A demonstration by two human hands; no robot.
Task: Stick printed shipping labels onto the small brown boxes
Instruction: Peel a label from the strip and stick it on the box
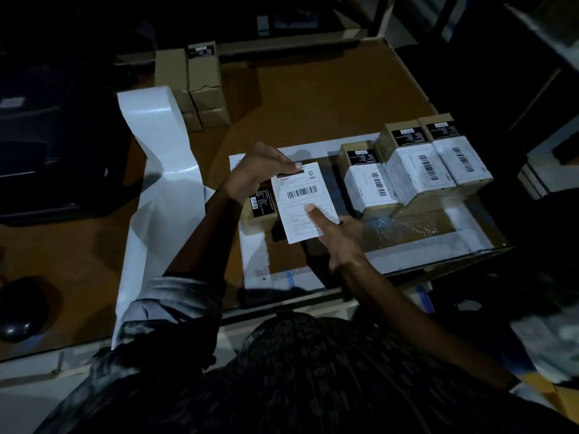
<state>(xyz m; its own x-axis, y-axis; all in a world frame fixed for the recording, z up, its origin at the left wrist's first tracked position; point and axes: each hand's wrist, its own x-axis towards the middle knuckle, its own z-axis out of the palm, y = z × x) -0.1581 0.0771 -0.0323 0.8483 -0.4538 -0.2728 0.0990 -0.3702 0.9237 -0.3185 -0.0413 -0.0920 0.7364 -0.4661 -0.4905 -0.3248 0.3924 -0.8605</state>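
Observation:
A white shipping label (302, 202) with a barcode lies over a small brown box (258, 211), which shows at the label's left with its black sticker. My left hand (260, 170) pinches the label's top edge between thumb and fingers. My right hand (338, 236) holds the label's lower right side, its thumb pressed flat on the printed face. Three labelled brown boxes (416, 170) stand in a row to the right, white labels wrapped over them.
A long strip of white label backing (156, 170) curls across the brown table (313, 98) on the left. Several unlabelled brown boxes (194, 86) stand at the back. A dark printer (53, 164) sits at far left, a dark round object (18, 311) at lower left.

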